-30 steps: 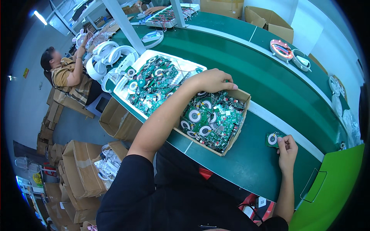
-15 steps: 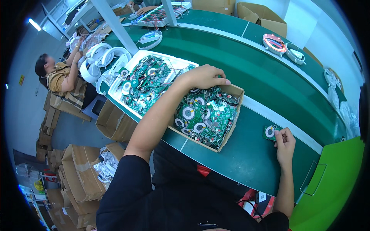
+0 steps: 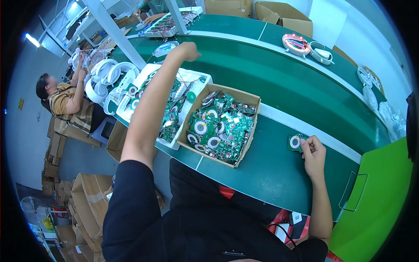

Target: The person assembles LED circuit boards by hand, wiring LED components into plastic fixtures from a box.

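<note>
Green boards (image 3: 234, 124) are heaped in carton (image 3: 235, 95) and tray (image 3: 171, 144)! Coil upward, one board (image 3: 293, 143) is pinched by right hand (image 3: 310, 150); left hand (image 3: 189, 51) can't be read.

The worktop (image 3: 279, 170) has a green surface, with a pale strip (image 3: 301, 127) along its far edge and a thin white line (image 3: 200, 163) near the person's body. On it stands an open cardboard box (image 3: 238, 94), and just at the left of this one lies a white tray (image 3: 172, 143), partly hidden. Further left, several white ring-shaped housings (image 3: 97, 89) are heaped together.
</note>
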A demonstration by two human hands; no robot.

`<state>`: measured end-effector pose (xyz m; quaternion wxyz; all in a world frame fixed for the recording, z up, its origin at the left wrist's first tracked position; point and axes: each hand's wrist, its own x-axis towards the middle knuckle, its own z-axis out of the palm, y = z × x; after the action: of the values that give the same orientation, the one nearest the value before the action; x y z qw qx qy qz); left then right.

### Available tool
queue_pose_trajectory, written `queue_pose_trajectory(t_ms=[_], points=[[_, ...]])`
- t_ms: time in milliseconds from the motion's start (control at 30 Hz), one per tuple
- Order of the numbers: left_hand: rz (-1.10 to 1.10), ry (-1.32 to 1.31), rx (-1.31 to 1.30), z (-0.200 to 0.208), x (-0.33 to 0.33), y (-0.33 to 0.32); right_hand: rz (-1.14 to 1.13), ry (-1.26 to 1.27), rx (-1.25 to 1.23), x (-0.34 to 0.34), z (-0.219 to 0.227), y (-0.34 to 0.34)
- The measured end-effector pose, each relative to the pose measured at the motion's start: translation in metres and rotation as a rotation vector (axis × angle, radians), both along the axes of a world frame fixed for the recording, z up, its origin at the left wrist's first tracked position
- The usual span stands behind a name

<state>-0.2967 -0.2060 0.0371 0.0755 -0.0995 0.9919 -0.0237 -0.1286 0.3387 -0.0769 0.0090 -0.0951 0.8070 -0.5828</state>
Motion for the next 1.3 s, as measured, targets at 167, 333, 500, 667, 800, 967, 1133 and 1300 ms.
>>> queue_pose_trajectory(t_ms=[167, 333, 500, 667, 800, 967, 1133, 1300], points=[[0.114, -0.045, -0.132, -0.040, -0.019, -0.081, 0.022, -0.001, -0.027, -0.006, -0.005, -0.005], [0.132, 0.000, -0.073, -0.058, -0.039, -0.057, 0.002, 0.010, -0.040, -0.003, -0.003, -0.003], [0.280, 0.199, -0.076, -0.086, -0.031, -0.107, 0.034, 0.041, -0.036, -0.007, -0.003, -0.007], [-0.050, 0.129, -0.073, -0.094, -0.030, -0.086, 0.008, 0.036, -0.001, -0.002, -0.002, -0.003], [-0.198, 0.194, -0.015, -0.074, -0.017, -0.035, 0.025, 0.080, -0.008, -0.009, 0.000, -0.005], [-0.422, 0.256, 0.124, -0.049, 0.026, 0.145, -0.232, 0.233, -0.167, -0.014, 0.004, 0.023], [-0.855, 0.324, 0.125, -0.034, 0.123, 0.272, -0.437, 0.398, -0.407, -0.026, 0.025, 0.030], [-1.116, 0.434, 0.175, -0.070, 0.202, 0.347, -0.434, 0.482, -0.484, -0.027, 0.032, 0.035]])
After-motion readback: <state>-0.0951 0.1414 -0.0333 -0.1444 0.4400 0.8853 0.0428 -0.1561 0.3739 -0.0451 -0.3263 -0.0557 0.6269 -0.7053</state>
